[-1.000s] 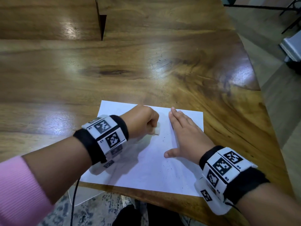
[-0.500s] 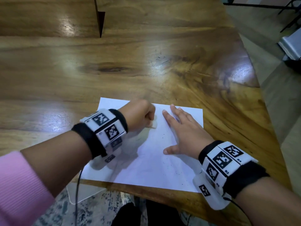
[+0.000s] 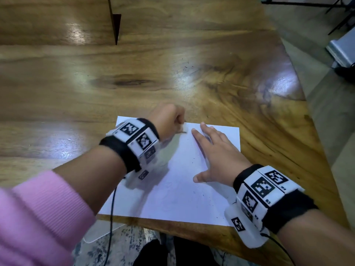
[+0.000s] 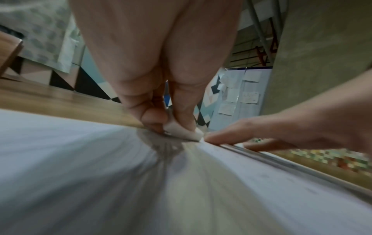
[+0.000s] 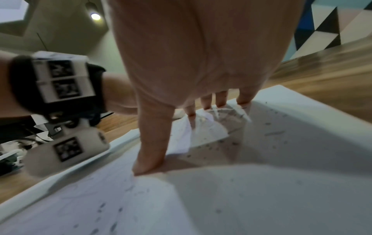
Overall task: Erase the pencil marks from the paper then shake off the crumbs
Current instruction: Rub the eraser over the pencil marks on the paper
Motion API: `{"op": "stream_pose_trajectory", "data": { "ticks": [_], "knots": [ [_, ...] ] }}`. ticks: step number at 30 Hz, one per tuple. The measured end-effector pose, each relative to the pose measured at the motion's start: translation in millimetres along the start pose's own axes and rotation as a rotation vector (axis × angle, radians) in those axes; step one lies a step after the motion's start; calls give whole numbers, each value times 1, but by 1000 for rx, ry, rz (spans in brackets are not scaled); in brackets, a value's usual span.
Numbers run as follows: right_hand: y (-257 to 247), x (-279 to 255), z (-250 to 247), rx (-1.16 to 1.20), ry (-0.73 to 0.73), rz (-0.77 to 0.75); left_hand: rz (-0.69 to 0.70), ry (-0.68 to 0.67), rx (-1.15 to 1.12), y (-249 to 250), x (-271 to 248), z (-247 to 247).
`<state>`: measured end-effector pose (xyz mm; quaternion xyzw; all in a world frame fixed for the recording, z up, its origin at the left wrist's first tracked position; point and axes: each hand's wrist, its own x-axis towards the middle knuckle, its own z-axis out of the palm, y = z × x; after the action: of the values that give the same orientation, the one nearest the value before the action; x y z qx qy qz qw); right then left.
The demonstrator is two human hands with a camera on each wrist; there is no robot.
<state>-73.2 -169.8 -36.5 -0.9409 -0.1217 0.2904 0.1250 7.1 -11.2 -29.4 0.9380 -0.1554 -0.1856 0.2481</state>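
Observation:
A white sheet of paper [image 3: 178,191] lies at the near edge of the wooden table [image 3: 172,73]. My left hand [image 3: 169,120] is curled at the sheet's far edge and pinches a small white eraser [image 4: 184,132], pressed down on the paper [image 4: 80,174]. My right hand [image 3: 215,154] lies flat on the sheet with straight, spread fingers, its fingertips close to the eraser. Dark eraser crumbs [image 5: 273,132] are scattered over the paper [image 5: 261,198], mostly around the right hand [image 5: 181,79].
The table narrows and ends on the right, with floor beyond it [image 3: 326,112]. A dark gap [image 3: 115,25] splits the tabletop at the far left. Cables hang from both wristbands below the table's near edge.
My left hand with the eraser has slid away from me, from mid-sheet up to the paper's far edge. The right hand has stayed flat on the sheet.

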Motion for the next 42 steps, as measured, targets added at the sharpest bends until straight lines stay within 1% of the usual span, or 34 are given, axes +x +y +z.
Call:
{"op": "stream_pose_trajectory", "data": {
  "ticks": [2,4,7,8,9,12,14,16,20,22,24,27,29,32,33,34,35,38,39,40,42],
  "knots": [
    [1,0,0,3,-2,3,7,27,-33,4,6,1],
    [0,0,-1,16,-4,5,40,22,-4,-2,-10,2],
    [0,-1,-1,21,-9,1,98,-118,53,-15,-40,7],
    [0,-1,-2,16,-10,-1,102,-144,61,-17,-43,8],
    [0,-2,-2,12,-12,-1,96,-135,52,-16,-42,7],
    [-1,-2,-2,6,-15,-1,28,-24,0,-3,-17,0],
    [-1,-2,-2,0,-10,1,17,18,8,4,-3,-2],
    [-1,-2,-2,3,-12,0,22,12,24,-1,-8,-1],
    [0,-3,-2,37,-11,-3,50,-121,54,-22,-42,3],
    [0,-2,-1,33,-8,-3,35,-82,12,-19,-37,3],
    [1,-1,0,19,-1,2,35,-13,-12,-7,-17,2],
    [1,0,1,3,-4,12,80,7,12,10,7,1],
    [1,0,1,-2,-7,7,93,-23,31,7,-1,2],
    [1,0,1,8,-6,6,124,-186,56,-10,-32,4],
    [1,0,1,9,-9,5,114,-229,71,-15,-38,6],
    [1,0,1,9,-10,4,106,-237,72,-17,-39,6],
    [1,0,1,8,-12,4,107,-211,54,-15,-34,5],
    [1,-1,1,-3,-10,7,71,-40,-15,5,-3,4],
    [1,-1,1,-6,-6,8,59,-6,-29,12,6,4],
    [1,-1,1,-8,-1,9,57,4,-32,16,12,4],
    [1,-1,2,-9,-2,5,80,-43,-15,11,5,5]
  ]
}}
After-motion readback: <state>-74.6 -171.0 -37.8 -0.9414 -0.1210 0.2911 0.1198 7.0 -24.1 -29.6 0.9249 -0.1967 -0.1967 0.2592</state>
